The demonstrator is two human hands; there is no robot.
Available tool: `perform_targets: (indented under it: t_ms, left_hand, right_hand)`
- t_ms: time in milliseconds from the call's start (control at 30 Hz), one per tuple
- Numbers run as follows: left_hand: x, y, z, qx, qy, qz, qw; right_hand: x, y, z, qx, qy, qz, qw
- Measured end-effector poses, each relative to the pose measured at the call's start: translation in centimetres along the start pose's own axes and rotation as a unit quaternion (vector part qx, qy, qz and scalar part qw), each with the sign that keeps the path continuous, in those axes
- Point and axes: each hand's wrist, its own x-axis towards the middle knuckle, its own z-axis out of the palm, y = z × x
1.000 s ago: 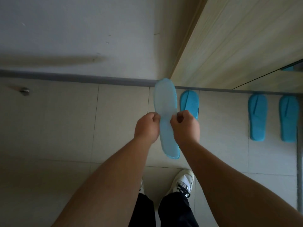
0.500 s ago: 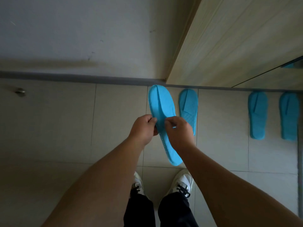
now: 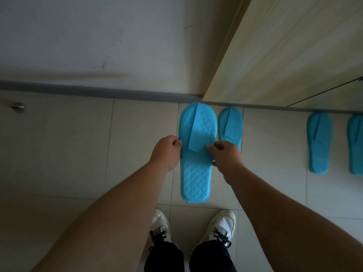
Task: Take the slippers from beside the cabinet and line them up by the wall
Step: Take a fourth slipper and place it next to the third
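Pinching the blue slipper [image 3: 196, 173] by its edges, left hand [image 3: 167, 152] and right hand [image 3: 225, 156] hold it flat

No text, label, brand, number or sign could be read anywhere in the head view.
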Motion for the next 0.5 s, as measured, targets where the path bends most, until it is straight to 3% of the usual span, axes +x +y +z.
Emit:
perform_targets:
  t_ms: [500]
  left_hand:
    - [14.5,-7.9,6.1,0.062,0.139,0.016,0.988]
  right_hand:
    - [15.2,5.9,6.9,-0.108,0.073,-0.083,0.988]
